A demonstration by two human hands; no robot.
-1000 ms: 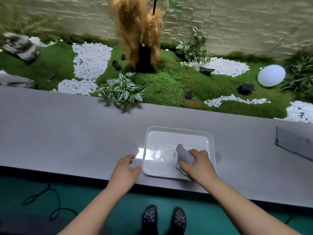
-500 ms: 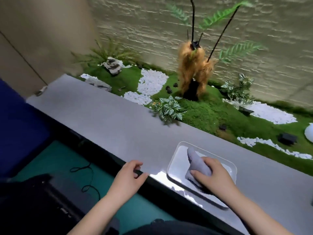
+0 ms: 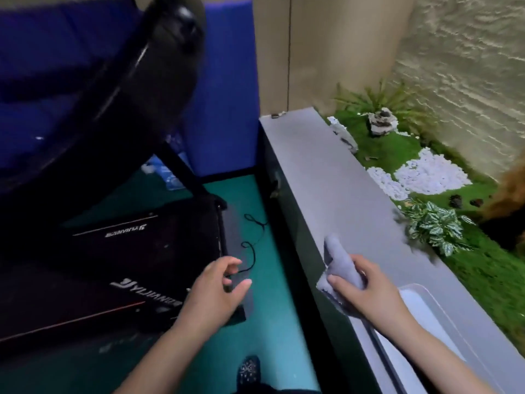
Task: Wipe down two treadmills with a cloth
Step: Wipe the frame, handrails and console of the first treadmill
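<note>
The view has swung left from the planted ledge to a black treadmill (image 3: 119, 251), so wiping looks about to begin. The right hand (image 3: 369, 294) has lifted the soft, crumpled grey cloth (image 3: 339, 263) clear of the glossy white tray (image 3: 443, 317), its fingers (image 3: 341, 282) closed around it above the smooth grey worktop (image 3: 326, 177). The left hand (image 3: 216, 291) hangs empty, half curled, over the teal floor (image 3: 270, 322) beside the treadmill's matte deck. A thin black cable (image 3: 251, 245), possibly its power lead, loops nearby.
</note>
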